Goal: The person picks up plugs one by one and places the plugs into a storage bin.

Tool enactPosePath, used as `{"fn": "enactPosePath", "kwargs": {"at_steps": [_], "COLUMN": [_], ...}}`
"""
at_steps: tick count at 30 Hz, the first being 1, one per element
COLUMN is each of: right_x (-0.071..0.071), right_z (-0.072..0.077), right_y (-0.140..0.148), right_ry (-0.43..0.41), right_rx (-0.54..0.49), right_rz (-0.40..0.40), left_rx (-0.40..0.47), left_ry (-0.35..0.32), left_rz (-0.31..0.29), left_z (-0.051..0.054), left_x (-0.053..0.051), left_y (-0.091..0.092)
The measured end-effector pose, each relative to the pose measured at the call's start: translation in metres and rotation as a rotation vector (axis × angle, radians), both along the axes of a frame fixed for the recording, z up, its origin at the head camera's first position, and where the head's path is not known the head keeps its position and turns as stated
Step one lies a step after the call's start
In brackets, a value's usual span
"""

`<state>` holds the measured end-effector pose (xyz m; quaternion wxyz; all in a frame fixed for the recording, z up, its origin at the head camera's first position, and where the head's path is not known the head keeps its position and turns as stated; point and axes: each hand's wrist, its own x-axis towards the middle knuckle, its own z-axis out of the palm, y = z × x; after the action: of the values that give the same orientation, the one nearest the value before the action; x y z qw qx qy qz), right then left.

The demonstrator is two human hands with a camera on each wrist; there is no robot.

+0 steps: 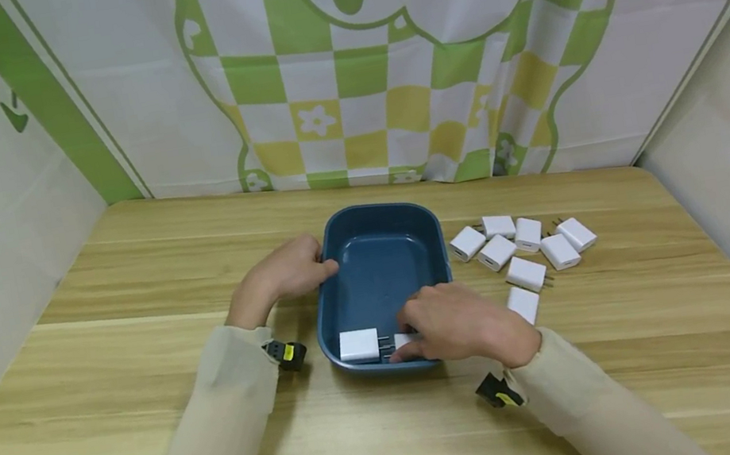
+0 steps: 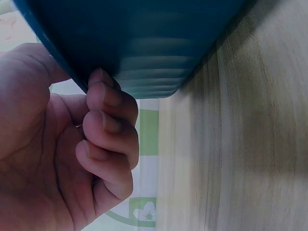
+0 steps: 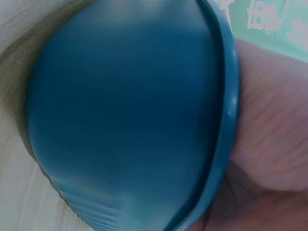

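Note:
A blue bin (image 1: 381, 281) stands on the wooden table. My left hand (image 1: 282, 273) grips its left rim; in the left wrist view the thumb of that hand (image 2: 72, 144) is over the rim of the bin (image 2: 144, 43) and the fingers curl against the outer wall. One white charger (image 1: 359, 346) lies in the bin's near left corner, prongs to the right. Beside it my right hand (image 1: 457, 325) reaches over the near right rim and pinches a second white charger (image 1: 403, 341). In the right wrist view the bin's outer wall (image 3: 130, 110) hides the fingertips of the hand (image 3: 274, 120).
Several white chargers (image 1: 498, 252) lie in a loose group on the table (image 1: 645, 341) to the right of the bin, the closest one (image 1: 524, 304) near my right wrist. A patterned curtain (image 1: 357, 92) hangs behind the table's far edge.

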<state>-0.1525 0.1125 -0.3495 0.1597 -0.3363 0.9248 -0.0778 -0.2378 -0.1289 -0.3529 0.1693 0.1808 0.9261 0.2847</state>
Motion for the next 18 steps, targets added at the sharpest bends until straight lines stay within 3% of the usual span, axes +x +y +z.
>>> {"fn": "enactPosePath", "kwargs": {"at_steps": [9,18], "right_x": [-0.002,-0.004], "right_z": [0.003,0.013], "right_y": [0.004,0.009], "right_ry": [0.011,0.087], "right_rx": [-0.086,-0.198], "right_rz": [0.024,0.077], "left_rx": [0.008,0.003], "left_ry": [-0.001,-0.006], "left_rz": [-0.005,-0.001], "left_z": [0.0,0.0], "left_x": [0.001,0.0], "left_y": [0.0,0.001]}}
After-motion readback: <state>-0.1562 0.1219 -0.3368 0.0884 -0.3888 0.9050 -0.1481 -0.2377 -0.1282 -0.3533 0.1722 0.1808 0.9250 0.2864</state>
